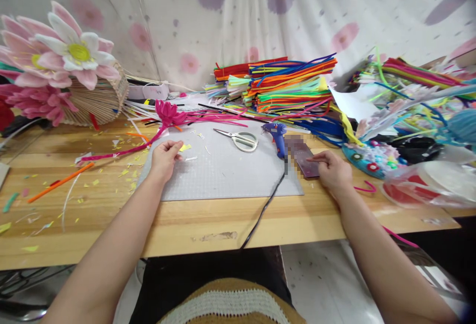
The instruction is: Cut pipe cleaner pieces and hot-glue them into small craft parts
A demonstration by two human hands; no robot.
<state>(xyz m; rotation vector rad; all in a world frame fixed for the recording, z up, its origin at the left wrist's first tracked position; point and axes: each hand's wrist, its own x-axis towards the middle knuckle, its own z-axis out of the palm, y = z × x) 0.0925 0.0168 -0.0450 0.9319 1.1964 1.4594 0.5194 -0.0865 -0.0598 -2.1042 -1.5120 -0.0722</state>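
My left hand (164,157) rests on the left edge of a grey cutting mat (223,173), its fingers curled loosely beside a small yellow scrap (185,147); whether it pinches anything is unclear. A pink pipe-cleaner flower (169,112) with a long stem lies just beyond that hand. My right hand (332,169) lies at the mat's right edge, fingertips touching a dark phone (307,161) that lies flat on the table. White-handled scissors (240,139) and a blue glue gun (276,135) lie between the hands.
Stacks of coloured pipe cleaners (286,83) fill the back. A big pink and white flower (61,56) stands in a woven basket (100,98) at the left. An orange pipe cleaner (61,182) and scraps litter the wooden table (208,225). The glue gun's black cord (264,210) runs off the front edge.
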